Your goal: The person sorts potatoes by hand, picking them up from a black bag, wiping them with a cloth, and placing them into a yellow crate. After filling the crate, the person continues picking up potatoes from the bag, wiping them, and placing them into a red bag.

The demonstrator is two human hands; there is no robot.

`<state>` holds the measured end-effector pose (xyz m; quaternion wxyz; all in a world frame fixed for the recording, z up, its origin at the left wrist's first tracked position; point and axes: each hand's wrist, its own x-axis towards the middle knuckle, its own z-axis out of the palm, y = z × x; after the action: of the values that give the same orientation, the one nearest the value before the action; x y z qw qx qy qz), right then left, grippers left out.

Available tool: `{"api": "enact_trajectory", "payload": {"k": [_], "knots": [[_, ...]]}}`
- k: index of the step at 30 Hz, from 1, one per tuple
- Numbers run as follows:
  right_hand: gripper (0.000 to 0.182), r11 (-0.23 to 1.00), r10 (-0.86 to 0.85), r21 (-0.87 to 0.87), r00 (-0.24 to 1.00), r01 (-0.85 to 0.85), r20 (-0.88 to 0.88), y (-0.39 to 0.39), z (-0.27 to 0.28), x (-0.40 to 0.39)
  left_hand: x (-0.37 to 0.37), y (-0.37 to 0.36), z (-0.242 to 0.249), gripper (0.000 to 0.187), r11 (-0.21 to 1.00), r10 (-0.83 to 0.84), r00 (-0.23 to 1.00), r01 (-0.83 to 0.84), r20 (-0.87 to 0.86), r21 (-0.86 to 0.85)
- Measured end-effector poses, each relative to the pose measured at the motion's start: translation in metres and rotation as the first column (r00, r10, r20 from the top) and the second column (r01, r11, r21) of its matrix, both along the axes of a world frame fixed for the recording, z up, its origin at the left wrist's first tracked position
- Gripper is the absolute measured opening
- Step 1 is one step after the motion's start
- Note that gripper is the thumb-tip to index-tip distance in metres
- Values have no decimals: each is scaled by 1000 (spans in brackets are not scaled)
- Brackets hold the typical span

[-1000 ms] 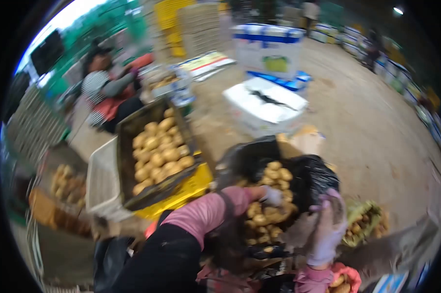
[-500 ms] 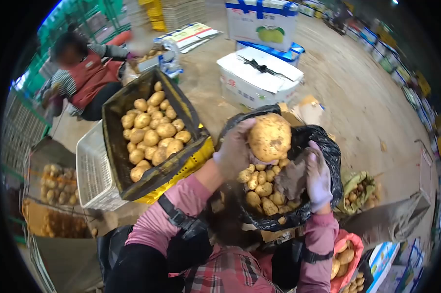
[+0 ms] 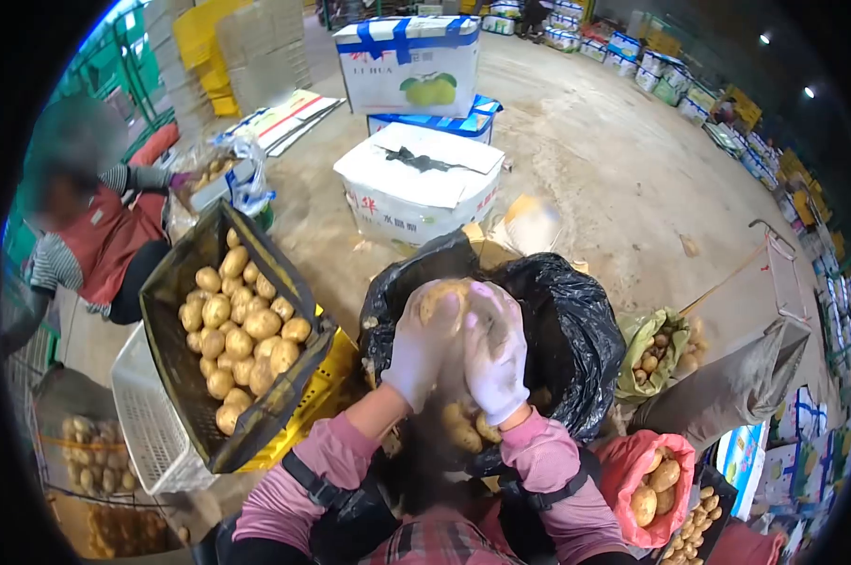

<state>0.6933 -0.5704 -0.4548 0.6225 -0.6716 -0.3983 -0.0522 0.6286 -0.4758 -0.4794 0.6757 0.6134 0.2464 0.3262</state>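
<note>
Both my hands wear pale, dirt-stained gloves and meet over a black plastic bag (image 3: 576,330). My left hand (image 3: 416,353) is closed around a large potato (image 3: 441,298), whose top shows between the fingers. Against its other side, my right hand (image 3: 497,353) is pressed with bent fingers. A grey-brown cloth (image 3: 452,372) seems to hang between the palms, blurred and partly covered. Below the hands, a few potatoes (image 3: 461,428) show inside the bag; my hands hide the others.
Left of the bag, a dark-lined yellow crate (image 3: 313,386) holds several potatoes beside a white basket (image 3: 152,443). Cartons (image 3: 416,179) stand ahead. A red sack (image 3: 614,471) and a green sack (image 3: 623,353) of potatoes lie right. Another person (image 3: 96,235) sits at left.
My right hand with the cloth has come left to meet the potato in my left hand. The hands are now together and lower over the bag. The view has turned right.
</note>
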Motion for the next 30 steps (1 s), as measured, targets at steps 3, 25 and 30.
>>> {"api": "enact_trajectory", "payload": {"k": [3, 25, 30], "knots": [[25, 984, 101, 176, 841, -8, -531, 0, -18, 30, -17, -18, 41, 50, 919, 72, 993, -29, -94, 393], [55, 954, 297, 95, 871, -283, -391, -43, 6, 18, -26, 3, 45, 70, 882, -407, 879, 307, -250, -358], [30, 873, 444, 444, 708, -204, -549, -44, 6, 25, -29, 16, 37, 64, 587, -358, 868, 495, 343, -640]]}}
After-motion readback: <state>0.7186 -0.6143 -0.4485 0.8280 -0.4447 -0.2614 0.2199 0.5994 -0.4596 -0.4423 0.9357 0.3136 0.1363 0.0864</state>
